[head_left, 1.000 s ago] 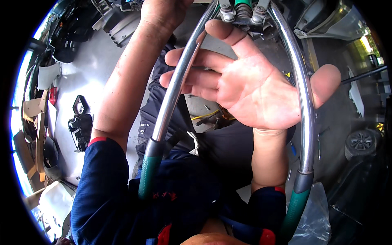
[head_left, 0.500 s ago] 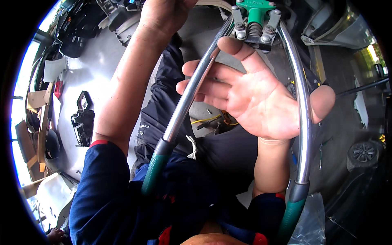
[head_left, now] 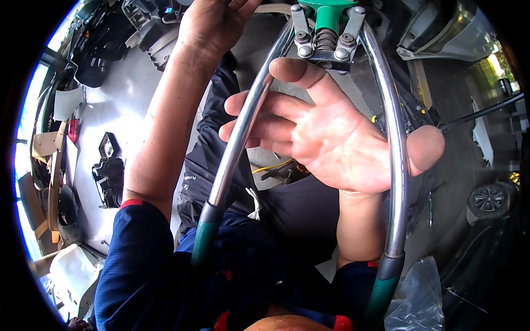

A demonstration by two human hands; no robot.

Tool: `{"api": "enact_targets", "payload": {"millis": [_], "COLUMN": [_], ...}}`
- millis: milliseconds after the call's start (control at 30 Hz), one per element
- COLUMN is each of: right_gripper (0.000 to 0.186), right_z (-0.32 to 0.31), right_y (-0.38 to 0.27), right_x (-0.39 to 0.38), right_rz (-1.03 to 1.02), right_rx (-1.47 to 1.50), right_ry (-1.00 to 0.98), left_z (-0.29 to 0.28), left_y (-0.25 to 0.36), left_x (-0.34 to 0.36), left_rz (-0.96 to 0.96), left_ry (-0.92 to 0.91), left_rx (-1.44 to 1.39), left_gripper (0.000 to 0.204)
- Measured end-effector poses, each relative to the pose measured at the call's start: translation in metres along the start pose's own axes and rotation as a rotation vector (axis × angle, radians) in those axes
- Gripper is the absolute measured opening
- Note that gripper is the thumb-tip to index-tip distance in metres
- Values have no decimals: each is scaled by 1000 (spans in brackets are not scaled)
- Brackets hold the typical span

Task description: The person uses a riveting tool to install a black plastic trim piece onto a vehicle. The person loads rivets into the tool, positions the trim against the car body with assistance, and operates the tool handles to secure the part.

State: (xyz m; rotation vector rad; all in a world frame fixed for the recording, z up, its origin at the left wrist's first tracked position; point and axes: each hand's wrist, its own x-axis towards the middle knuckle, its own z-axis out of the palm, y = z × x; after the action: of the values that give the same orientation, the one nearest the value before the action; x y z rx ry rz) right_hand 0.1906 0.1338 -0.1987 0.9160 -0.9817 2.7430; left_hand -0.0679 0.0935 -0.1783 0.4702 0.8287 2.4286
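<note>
My left hand (head_left: 225, 19) is at the top edge with fingers curled; what it holds is out of sight. A long-handled tool has a green head (head_left: 328, 15), steel linkages, a spring and two chrome arms (head_left: 395, 154) with green grips (head_left: 381, 295). My right hand (head_left: 337, 138) is open, palm up, fingers apart. Its fingers reach behind the left chrome arm and its thumb behind the right one, which lies across the thumb's base.
Grey floor (head_left: 127, 83) surrounds my legs. Dark car parts (head_left: 105, 182) and cardboard (head_left: 44, 143) are on the left. A silver panel (head_left: 458, 30), a wheel (head_left: 488, 201) and plastic sheeting (head_left: 414, 292) are at the right; a yellow cable (head_left: 270, 168) runs behind my right hand.
Compared with a second ago, the tool's head and my right hand appear lower in the picture, showing more of the green head. In the last half second both shifted slightly left.
</note>
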Motion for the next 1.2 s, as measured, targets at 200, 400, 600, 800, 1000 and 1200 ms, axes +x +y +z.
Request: {"api": "enact_targets", "payload": {"millis": [200,400,600,800,1000,1200], "right_gripper": [138,122,129,136,136,141], "right_z": [1,-5,8,12,8,14], "right_y": [-53,-76,-40,-19,-30,-46], "right_x": [5,-2,26,60,78,86], "right_rz": [137,216,340,379,446,521], "right_rx": [-5,11,94,130,127,101], "right_ry": [-34,-255,-345,-146,-137,-61], "left_z": [12,17,22,14,7,9], "left_y": [-4,-4,-1,3,7,14], "left_x": [3,4,-7,-18,-8,-6], "left_rz": [-26,-105,-74,-121,-174,-253], "left_ry": [100,80,7,-13,-1,116], "left_rx": [13,-16,-146,-99,17,176], "left_gripper": [29,36,41,42,43,46]}}
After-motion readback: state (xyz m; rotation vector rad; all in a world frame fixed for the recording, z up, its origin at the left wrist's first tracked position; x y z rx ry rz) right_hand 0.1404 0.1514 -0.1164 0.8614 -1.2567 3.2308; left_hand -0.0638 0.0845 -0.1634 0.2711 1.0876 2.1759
